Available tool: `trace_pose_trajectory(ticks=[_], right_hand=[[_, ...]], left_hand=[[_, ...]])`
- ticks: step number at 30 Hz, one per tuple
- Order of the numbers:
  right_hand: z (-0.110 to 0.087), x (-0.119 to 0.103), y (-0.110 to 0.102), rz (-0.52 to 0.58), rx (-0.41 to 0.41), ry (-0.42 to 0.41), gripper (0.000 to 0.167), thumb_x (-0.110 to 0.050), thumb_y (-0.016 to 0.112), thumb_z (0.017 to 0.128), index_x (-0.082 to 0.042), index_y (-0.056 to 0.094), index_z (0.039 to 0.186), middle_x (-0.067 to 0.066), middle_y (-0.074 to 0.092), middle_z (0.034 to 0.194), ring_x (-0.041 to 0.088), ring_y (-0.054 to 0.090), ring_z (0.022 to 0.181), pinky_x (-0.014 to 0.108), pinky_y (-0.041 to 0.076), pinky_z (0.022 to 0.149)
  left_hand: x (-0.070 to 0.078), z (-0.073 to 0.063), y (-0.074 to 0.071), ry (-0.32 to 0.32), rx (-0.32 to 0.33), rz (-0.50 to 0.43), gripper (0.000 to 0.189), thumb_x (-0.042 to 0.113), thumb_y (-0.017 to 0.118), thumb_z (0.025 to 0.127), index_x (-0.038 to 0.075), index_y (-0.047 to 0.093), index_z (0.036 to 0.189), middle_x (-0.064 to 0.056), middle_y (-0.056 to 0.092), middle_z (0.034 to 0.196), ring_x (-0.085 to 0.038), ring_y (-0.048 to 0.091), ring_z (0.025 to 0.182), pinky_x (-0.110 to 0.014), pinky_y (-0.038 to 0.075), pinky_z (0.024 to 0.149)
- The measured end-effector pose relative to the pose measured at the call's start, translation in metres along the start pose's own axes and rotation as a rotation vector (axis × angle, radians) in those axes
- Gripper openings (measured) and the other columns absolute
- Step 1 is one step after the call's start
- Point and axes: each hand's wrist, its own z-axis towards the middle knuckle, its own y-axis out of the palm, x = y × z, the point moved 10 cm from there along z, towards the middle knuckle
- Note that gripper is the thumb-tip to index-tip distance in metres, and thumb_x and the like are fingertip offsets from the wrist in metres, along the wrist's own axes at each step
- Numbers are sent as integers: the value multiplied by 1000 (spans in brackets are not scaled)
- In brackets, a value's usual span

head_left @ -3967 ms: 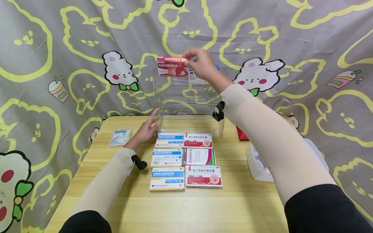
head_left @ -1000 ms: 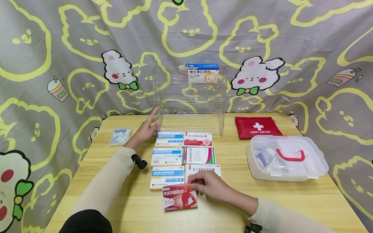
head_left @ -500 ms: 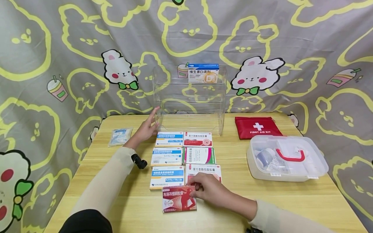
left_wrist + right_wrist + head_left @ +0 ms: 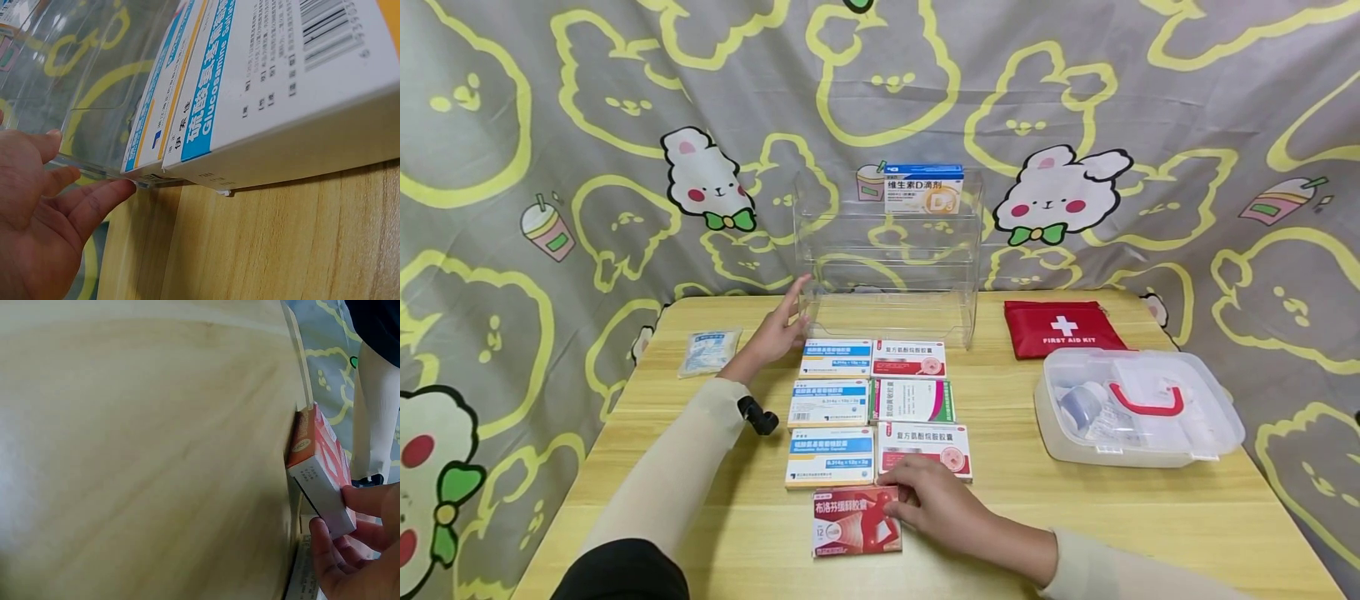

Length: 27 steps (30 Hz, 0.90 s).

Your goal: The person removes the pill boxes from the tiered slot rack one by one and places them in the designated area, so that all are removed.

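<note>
My right hand (image 4: 951,508) pinches the right end of a red medicine box (image 4: 838,523) between thumb and fingers. The box lies face up at the table surface, just in front of the left row of boxes. The right wrist view shows its white end (image 4: 322,490) between the fingertips. Farther back, my left hand (image 4: 777,333) touches the left side of a clear tiered display rack (image 4: 972,279) with its fingers extended. On the rack's top tier stands a blue-and-white vitamin D box (image 4: 923,192).
Two columns of medicine boxes lie before the rack: blue-and-white ones (image 4: 829,458) left, red-and-white (image 4: 923,450) and green-edged (image 4: 912,402) ones right. A red first aid pouch (image 4: 1063,329) and lidded clear case (image 4: 1138,417) stand right; a small packet (image 4: 709,354) lies left.
Four seconds ago my right hand held the red box up at the rack's top tier. It came down to the table, then shifted slightly nearer and left. My left hand stayed at the rack.
</note>
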Motion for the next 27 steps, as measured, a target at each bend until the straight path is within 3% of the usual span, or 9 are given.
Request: trace_pose_trajectory(ticks=[7, 16, 23, 27], right_hand=[[-2, 7, 6, 82, 11, 27, 25, -17, 80, 92, -10, 78, 116, -13, 61, 91, 5, 56, 79, 18, 49, 70], [-2, 8, 7, 62, 49, -7, 23, -17, 80, 92, -9, 78, 113, -12, 66, 88, -2, 55, 75, 18, 49, 70], [0, 9, 9, 29, 50, 2, 25, -18, 81, 91, -10, 78, 114, -12, 67, 90, -4, 54, 74, 18, 49, 69], [-1, 8, 9, -2, 52, -3, 27, -19, 81, 91, -10, 77, 116, -12, 67, 93, -2, 54, 75, 18, 48, 70]], left_hand=[[-1, 0, 0, -5, -2, -6, 83, 8, 44, 111, 69, 7, 154, -21, 13, 171, -49, 45, 141, -60, 58, 89], [-2, 0, 0, -8, 2, 2, 83, 8, 44, 111, 68, 7, 154, -21, 13, 171, -49, 45, 140, -61, 58, 89], [0, 0, 0, -6, 5, 12, 80, 8, 44, 111, 57, 6, 161, -22, 14, 170, -50, 46, 139, -61, 58, 88], [1, 0, 1, -6, 1, 10, 82, 7, 44, 111, 62, 6, 158, -21, 13, 171, -49, 45, 141, -61, 58, 89]])
